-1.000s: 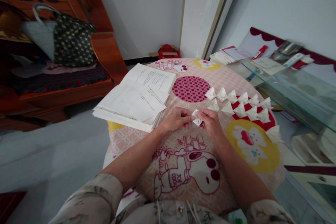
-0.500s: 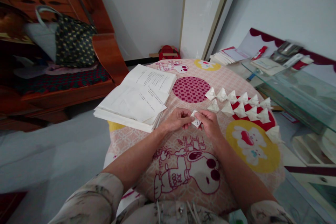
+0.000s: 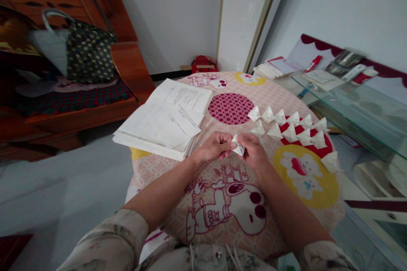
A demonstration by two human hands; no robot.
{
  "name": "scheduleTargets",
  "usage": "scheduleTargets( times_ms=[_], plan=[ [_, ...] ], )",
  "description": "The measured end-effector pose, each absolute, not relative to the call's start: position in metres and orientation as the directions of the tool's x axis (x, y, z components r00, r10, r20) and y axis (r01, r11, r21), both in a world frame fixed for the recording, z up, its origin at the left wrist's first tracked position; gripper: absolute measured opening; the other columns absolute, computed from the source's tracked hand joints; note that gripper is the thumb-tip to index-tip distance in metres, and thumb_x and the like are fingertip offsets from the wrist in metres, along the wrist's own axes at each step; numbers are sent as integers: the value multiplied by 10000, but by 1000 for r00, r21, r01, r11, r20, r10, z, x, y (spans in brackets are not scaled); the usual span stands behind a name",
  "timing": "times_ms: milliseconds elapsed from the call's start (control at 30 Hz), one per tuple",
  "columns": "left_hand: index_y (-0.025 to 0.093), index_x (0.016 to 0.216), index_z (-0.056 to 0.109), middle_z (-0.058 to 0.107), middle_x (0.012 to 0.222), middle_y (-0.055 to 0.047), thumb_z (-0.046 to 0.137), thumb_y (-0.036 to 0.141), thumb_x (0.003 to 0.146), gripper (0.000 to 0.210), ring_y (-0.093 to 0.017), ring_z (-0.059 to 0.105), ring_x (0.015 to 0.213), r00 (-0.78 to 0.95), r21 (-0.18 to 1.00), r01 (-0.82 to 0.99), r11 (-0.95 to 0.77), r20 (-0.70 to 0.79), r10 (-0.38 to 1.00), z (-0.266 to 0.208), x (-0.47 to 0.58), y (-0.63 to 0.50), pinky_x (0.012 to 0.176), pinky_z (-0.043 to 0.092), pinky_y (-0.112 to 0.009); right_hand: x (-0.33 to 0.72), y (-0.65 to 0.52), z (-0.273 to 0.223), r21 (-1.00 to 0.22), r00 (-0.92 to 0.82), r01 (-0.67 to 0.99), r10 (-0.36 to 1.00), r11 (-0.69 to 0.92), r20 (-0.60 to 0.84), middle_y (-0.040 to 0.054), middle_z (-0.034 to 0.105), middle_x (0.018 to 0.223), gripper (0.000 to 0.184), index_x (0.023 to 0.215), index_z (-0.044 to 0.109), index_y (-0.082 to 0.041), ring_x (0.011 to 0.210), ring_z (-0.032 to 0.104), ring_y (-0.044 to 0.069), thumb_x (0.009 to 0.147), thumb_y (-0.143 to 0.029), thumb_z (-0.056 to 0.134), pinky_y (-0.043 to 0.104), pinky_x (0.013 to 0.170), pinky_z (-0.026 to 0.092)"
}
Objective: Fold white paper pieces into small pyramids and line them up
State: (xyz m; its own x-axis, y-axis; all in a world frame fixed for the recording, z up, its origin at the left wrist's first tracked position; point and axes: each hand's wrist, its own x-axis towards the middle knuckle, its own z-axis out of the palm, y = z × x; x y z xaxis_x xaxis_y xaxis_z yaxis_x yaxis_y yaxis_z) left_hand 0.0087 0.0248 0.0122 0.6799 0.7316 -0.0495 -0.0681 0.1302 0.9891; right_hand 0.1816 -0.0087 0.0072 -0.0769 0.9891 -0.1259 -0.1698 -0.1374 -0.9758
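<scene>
Paper [image 3: 239, 147] held between the fingers had turned slightly since the earlier frames, its outline now more pointed than square; both hands had barely shifted, and the book [image 3: 152, 120] lay where it was before.

At inspection, the paper was small, folded and marked with dark print. It was right of the book's near corner, above the cloth [image 3: 159, 178]. The left hand [image 3: 218, 146], the nearer of the two to the book, was closed on the paper, thumb uppermost. The right hand [image 3: 253, 148], farther right of the book, pinched the paper's other side, its thumb also on top. The undersides of both grips were hidden.

The book lay open, printed pages up. Well to its right, twelve white folded pieces [image 3: 290, 133] stood on the cloth: six in a far row, five in a near row, and one set apart, nearest the wearer. Individual folds on these were too small to tell.

Farther right of the book, past the pieces, was a glass shelf [image 3: 359, 114]. Well left of the book was a wooden bench [image 3: 130, 67], with a dark patterned bag [image 3: 90, 53] on it.
</scene>
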Motion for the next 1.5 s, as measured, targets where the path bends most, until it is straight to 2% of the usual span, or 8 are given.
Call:
scheduleTargets(
  times_ms=[267, 400, 567, 667, 833, 1100, 1267, 1500],
  plan=[
    [169, 600, 493, 512, 472, 54, 746, 569, 790, 510, -27, 373, 367, 679, 995, -10, 102, -68, 731, 11, 3, 27, 389, 244, -168, 183, -10, 10, -998, -45, -4, 997, -68, -68, -35, 515, 498, 387, 608, 620, -204, 392, 392, 85, 792, -538, 687, 223, 361, 304],
    [159, 638, 552, 549, 520, 33, 715, 569, 819, 477, -48, 441, 414, 670, 995, -3, 101, -73, 739, 7, 4, 29, 422, 315, -177, 186, -10, 8, -997, -44, 59, 998, -45, -47, -36, 502, 497, 386, 590, 598, -204, 410, 415, 90, 803, -514, 685, 220, 372, 310],
    [147, 749, 621, 551, 565, 41, 812, 607, 712, 500, -62, 467, 481, 628, 993, -46, 104, -52, 776, -4, 9, 38, 452, 342, -178, 187, -7, 3, -989, -92, 59, 986, -136, -141, -15, 549, 508, 382, 621, 629, -196, 398, 432, 105, 773, -541, 692, 234, 345, 301],
    [147, 763, 618, 550, 564, 46, 828, 575, 710, 479, -58, 462, 479, 551, 990, -106, 97, -23, 834, -7, 10, 42, 455, 339, -177, 185, -5, 0, -993, -82, 10, 990, -114, -114, 14, 603, 538, 450, 680, 661, -185, 430, 504, 130, 818, -613, 643, 244, 376, 372],
    [162, 798, 584, 663, 686, -1, 779, 491, 781, 383, -106, 619, 597, 436, 981, -178, 80, 5, 900, -5, 6, 44, 586, 494, -217, 187, -3, -2, -997, -59, 82, 998, -4, -9, 43, 706, 657, 313, 744, 711, -185, 535, 591, 150, 766, -495, 752, 252, 477, 447],
    [162, 737, 662, 620, 667, 31, 704, 237, 823, 122, -83, 532, 606, 411, 949, 185, -254, 160, 898, -6, 1, 40, 584, 402, -194, 194, -3, 2, -951, 33, 276, 988, 137, 152, -8, 622, 579, 247, 644, 677, -205, 512, 483, 135, 789, -402, 714, 266, 504, 355],
    [179, 867, 707, 712, 859, -10, 738, 194, 803, 73, -134, 659, 794, 394, 926, 220, -308, 205, 896, -3, 3, 38, 759, 513, -230, 197, -2, 2, -814, -22, 497, 943, 300, 333, -18, 493, 535, 339, 549, 577, -211, 554, 437, 144, 837, -367, 661, 284, 564, 335],
    [180, 831, 676, 703, 840, -12, 649, 47, 799, 140, -143, 651, 820, 480, 722, 378, -580, 383, 789, -7, 0, 41, 813, 508, -247, 198, 3, -13, -440, -285, 702, 787, 560, 546, 74, 680, 789, 226, 807, 708, -207, 765, 597, 206, 916, -168, 514, 313, 704, 442]
  ],
)
